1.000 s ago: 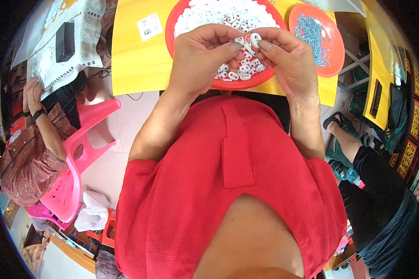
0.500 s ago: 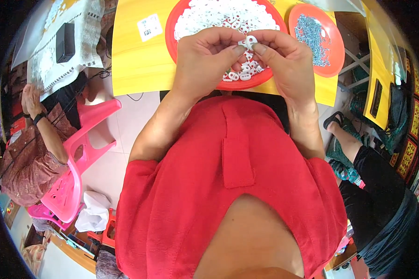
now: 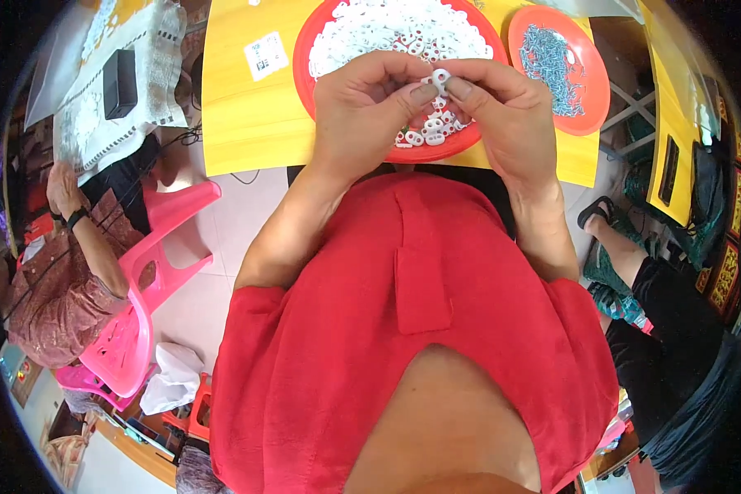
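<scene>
A small white plastic piece with a round hole [image 3: 441, 76] is pinched between the fingertips of both my hands, above the near half of a red basin [image 3: 303, 78]. My left hand [image 3: 366, 107] holds it from the left, thumb against the index finger. From the right, my right hand [image 3: 506, 111] grips it with thumb and forefinger. The fingertips partly cover the piece. Many loose white plastic pieces [image 3: 370, 37] of similar look fill the basin, most heaped toward its far side, with several near the front rim [image 3: 424, 136].
An orange-red plate [image 3: 589, 115] of small silver-blue screws [image 3: 552, 70] stands to the right on the yellow table [image 3: 247, 140]. A white printed card [image 3: 266, 56] lies at left. Beyond are a pink chair [image 3: 136, 329], a seated person [image 3: 74, 280] and another person's leg [image 3: 617, 243].
Between my fingers the white piece has turned to stand more upright. My hands stay over the basin, and the view has shifted slightly. The person at left has moved their hands a little.
</scene>
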Available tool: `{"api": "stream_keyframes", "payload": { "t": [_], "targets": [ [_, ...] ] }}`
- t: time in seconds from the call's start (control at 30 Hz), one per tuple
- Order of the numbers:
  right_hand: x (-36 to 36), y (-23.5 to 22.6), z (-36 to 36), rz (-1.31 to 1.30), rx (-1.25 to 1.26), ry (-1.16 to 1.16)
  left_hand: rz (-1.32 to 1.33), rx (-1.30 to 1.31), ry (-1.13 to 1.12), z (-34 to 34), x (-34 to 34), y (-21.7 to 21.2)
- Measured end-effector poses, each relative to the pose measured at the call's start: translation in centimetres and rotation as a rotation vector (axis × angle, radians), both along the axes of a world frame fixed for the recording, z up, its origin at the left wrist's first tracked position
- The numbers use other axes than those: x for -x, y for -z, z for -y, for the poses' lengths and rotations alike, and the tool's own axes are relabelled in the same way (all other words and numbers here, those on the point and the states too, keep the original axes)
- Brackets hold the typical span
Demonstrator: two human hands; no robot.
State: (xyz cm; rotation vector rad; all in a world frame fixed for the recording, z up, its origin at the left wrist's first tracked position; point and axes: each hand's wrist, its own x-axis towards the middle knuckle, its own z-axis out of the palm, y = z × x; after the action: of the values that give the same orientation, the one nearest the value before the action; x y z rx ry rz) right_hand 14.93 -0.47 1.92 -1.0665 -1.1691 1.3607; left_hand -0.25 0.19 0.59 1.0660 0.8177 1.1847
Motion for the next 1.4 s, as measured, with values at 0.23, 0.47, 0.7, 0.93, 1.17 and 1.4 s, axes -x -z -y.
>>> {"api": "stream_keyframes", "payload": {
  "t": [0.23,0.47,0.7,0.93,1.17,1.4],
  "targets": [
    [-0.6,-0.2,-0.2,-0.198,0.043,-0.125,-0.039,-0.274,0.12,-0.9,0.6,1.1],
    [-0.4,-1.0,0.7,-0.116,0.031,-0.097,-0.042,-0.504,0.096,-0.6,0.2,1.3],
    [-0.1,-1.1,0.9,-0.021,-0.031,-0.074,-0.062,-0.571,0.062,-0.6,0.1,1.5],
    [-0.5,-0.6,0.2,-0.024,-0.03,-0.142,0.032,-0.454,0.062,-0.7,-0.1,2.5],
    [-0.3,-0.6,-0.1,-0.103,0.003,-0.095,0.142,-0.316,0.099,-1.2,0.1,2.7],
    [-0.4,-0.5,-0.2,-0.091,-0.01,-0.106,0.179,-0.235,0.129,-1.1,0.2,2.7]
  ]
}}
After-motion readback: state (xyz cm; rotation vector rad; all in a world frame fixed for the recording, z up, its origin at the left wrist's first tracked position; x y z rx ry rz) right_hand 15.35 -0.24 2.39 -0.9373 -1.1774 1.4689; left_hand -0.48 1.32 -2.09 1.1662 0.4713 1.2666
